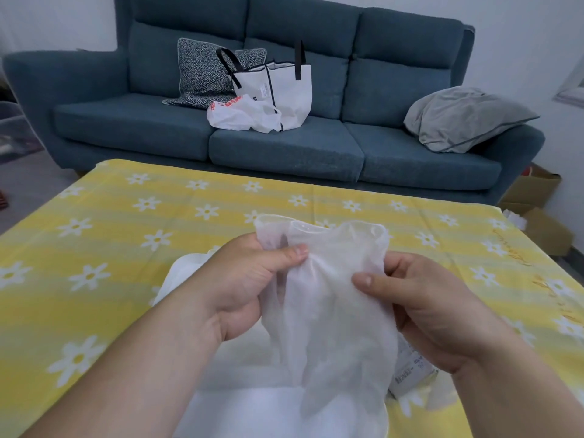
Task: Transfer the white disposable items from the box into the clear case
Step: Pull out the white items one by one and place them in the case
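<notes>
My left hand (249,279) and right hand (420,298) both pinch a bunch of thin white gloves (328,298), lifted above the table so it hangs clear. The clear case (252,409) waits just beneath, I judge, ready to receive it.

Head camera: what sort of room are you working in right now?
Most likely a home living room: a blue three-seat sofa with cushions and a white tote bag, and a table under a yellow daisy-print cloth.
</notes>
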A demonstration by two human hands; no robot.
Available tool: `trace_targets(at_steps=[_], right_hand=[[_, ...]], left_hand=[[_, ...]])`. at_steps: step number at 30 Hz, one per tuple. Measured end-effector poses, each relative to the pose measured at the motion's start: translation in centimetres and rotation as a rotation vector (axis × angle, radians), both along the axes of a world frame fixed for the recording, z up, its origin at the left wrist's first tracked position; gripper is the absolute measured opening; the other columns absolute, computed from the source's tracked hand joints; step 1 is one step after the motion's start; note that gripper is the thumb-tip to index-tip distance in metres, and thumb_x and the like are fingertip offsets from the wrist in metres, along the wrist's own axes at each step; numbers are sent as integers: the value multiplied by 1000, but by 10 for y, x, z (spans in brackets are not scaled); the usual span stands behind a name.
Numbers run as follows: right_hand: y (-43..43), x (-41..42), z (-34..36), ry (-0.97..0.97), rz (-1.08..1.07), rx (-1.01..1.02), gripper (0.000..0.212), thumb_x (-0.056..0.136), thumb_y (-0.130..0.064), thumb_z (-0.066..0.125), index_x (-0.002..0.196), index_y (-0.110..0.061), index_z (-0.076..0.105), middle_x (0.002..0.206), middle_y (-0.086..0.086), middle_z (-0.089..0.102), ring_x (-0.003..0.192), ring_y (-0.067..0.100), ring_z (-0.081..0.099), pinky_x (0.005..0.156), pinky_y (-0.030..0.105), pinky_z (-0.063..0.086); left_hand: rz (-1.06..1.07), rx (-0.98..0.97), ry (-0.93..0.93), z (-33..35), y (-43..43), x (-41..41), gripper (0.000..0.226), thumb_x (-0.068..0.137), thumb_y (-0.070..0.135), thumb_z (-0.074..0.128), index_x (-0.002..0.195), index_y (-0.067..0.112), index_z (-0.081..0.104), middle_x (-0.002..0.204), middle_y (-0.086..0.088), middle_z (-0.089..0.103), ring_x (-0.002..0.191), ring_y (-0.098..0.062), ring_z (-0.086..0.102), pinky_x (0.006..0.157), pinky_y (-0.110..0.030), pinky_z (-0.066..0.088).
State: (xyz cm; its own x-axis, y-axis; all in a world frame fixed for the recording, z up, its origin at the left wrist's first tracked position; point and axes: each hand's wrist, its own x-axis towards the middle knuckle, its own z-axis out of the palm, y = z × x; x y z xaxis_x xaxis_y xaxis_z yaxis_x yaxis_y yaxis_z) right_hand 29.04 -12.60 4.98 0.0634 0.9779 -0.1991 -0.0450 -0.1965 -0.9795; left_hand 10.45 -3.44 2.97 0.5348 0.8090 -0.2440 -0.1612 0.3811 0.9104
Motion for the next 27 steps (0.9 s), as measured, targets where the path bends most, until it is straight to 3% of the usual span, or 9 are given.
trace_targets(at_steps=[5,8,11,15,19,22,24,27], right_hand=[[-2,1,4,329,16,19,34,77,-9,61,104,9,71,102,30,71,86,37,73,72,38,61],[-3,1,4,374,4,20,35,74,-5,65,105,10,70,101,31,70,86,38,72,75,42,60],[-3,1,6,408,6,63,55,62,-15,79,109,10,69,105,32,70,92,41,71,78,47,59],[-4,1,11,475,41,152,64,61,-18,81,116,11,65,111,33,67,99,45,68,87,55,54],[-1,-9,11,431,42,154,55,61,-13,77,111,9,69,104,31,70,90,41,71,77,48,58],[1,-13,5,299,-37,84,30,68,-5,63,93,3,76,91,27,73,78,36,73,65,38,60],[3,-14,3,267,-13,77,30,72,-7,59,93,1,77,94,27,73,81,36,73,69,39,60],[4,-16,3,256,58,94,34,77,-5,54,102,1,76,104,29,72,92,39,72,80,44,58]], left_hand=[[-28,-39,-50,-3,2,-2,29,95,1,54,120,-1,68,122,-25,68,107,-37,67,96,-49,51],[-31,-39,-46,-2,0,-1,27,95,4,54,117,0,70,115,-21,72,104,-36,70,87,-49,57],[15,-88,-45,-3,1,0,29,97,18,56,113,0,72,111,-20,74,94,-33,74,79,-44,61],[-81,-189,-88,-7,-1,3,54,98,49,45,119,8,72,119,-15,73,109,-31,70,86,-40,59],[-208,-262,-188,-10,-5,9,75,96,66,25,119,15,74,117,-10,73,103,-25,71,93,-39,51],[-271,-233,-201,-8,-5,8,86,90,74,20,124,14,71,122,-12,71,106,-25,70,93,-36,52],[-277,-197,-213,-7,-7,7,78,90,68,31,127,12,68,125,-13,70,114,-27,67,99,-40,51],[-191,-112,-149,-11,-10,9,50,87,35,59,127,5,67,125,-18,69,120,-35,63,104,-48,48]])
